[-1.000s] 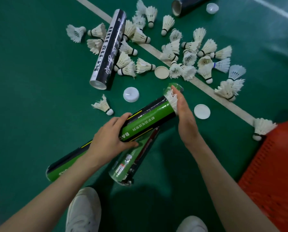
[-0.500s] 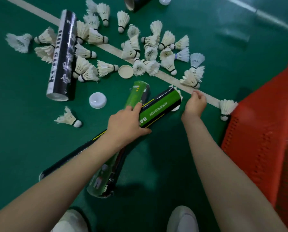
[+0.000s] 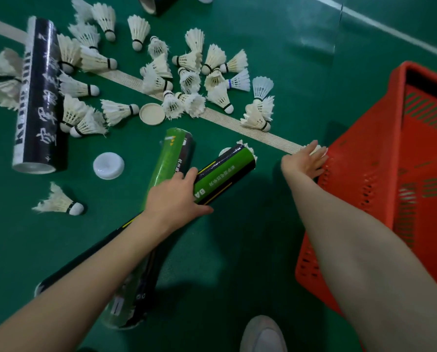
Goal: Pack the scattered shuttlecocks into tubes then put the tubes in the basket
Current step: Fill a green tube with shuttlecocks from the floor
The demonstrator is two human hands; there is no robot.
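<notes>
My left hand (image 3: 176, 196) grips a green and black tube (image 3: 223, 174) that lies slanted across the floor, white feathers poking out of its far open end. A second green tube (image 3: 170, 154) lies underneath it. My right hand (image 3: 306, 161) reaches right to a white shuttlecock (image 3: 317, 149) lying against the corner of the red basket (image 3: 380, 179); its fingers are on the feathers, and whether they close round it is not clear. Several white shuttlecocks (image 3: 187, 80) lie scattered over the green floor beyond.
A long black tube with white lettering (image 3: 38, 97) lies at the left. Another dark tube (image 3: 156, 2) shows at the top edge. A cream lid (image 3: 152, 114), a white cap (image 3: 108, 165) and a lone shuttlecock (image 3: 60, 203) lie nearby. My shoe (image 3: 263, 335) is below.
My right hand has left the tube's open end and moved right to the shuttlecock by the basket. The view swung right, bringing more of the basket in. My left hand keeps its grip.
</notes>
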